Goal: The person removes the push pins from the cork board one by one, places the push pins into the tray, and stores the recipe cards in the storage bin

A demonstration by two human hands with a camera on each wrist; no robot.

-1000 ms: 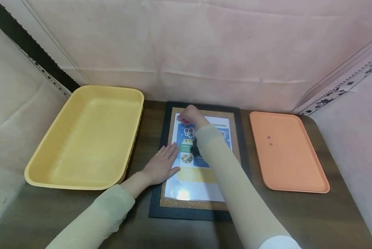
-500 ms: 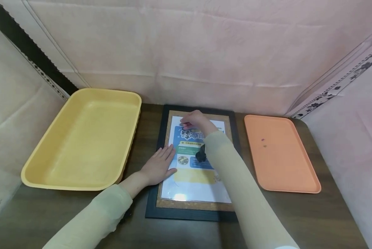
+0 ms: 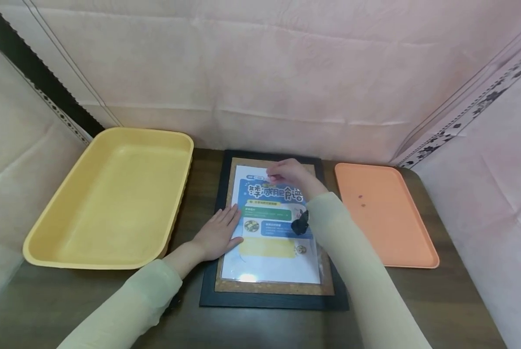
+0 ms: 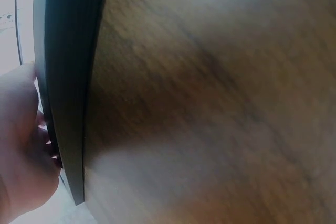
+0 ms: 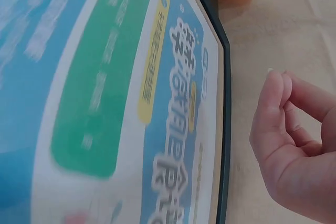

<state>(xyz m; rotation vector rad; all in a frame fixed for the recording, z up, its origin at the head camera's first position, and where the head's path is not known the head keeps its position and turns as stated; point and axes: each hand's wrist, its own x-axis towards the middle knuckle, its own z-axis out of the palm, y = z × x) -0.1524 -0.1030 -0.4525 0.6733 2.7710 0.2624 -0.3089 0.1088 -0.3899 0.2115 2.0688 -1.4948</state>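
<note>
A laminated sheet [image 3: 271, 269] with blue, green and yellow printing lies on a cork board [image 3: 273, 289] in a dark frame [image 3: 273, 301]. My left hand [image 3: 216, 233] rests palm down with spread fingers over the sheet's left edge and the frame. In the left wrist view its thumb lies along the frame's side. My right hand [image 3: 292, 175] is over the sheet's top right part. Its thumb and index fingertips meet in a pinch in the right wrist view, with a tiny pale thing [image 5: 270, 70] at their tips, mostly hidden; its kind is too small to tell.
A deep yellow tub [image 3: 112, 203] stands left of the board. On the right is a shallow orange tray [image 3: 391, 223] with two tiny dark purplish bits [image 3: 362, 200] in it. Pale cloth [image 3: 260, 82] encloses the brown table [image 3: 286, 329] at the back and sides.
My right hand has moved from the sheet's top left corner toward its top right, uncovering the printed heading. My left hand stays on the sheet's left edge. The whole view has shifted slightly.
</note>
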